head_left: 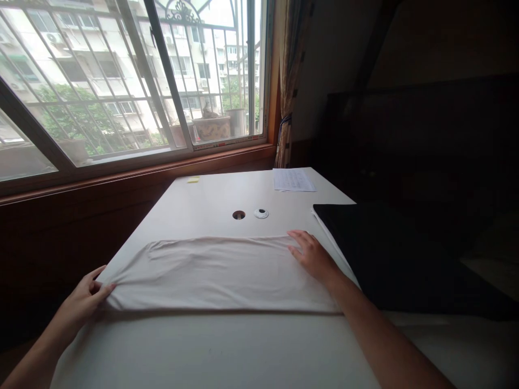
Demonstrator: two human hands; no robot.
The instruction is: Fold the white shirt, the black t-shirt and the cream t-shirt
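A pale, soft cloth, perhaps a garment, lies folded into a long strip across the white table. Light creases run over it, and its left end narrows into gathered wrinkles. At that end, by the table's left edge, my left hand pinches the cloth between thumb and fingers. My right hand rests on the far right corner of the strip, fingers stretched out and slightly apart, palm down.
A black cloth drapes over the table's right side. Farther back are a round hole, a round white cover, printed sheets and a yellow note. Beyond stand a barred window and a tied curtain.
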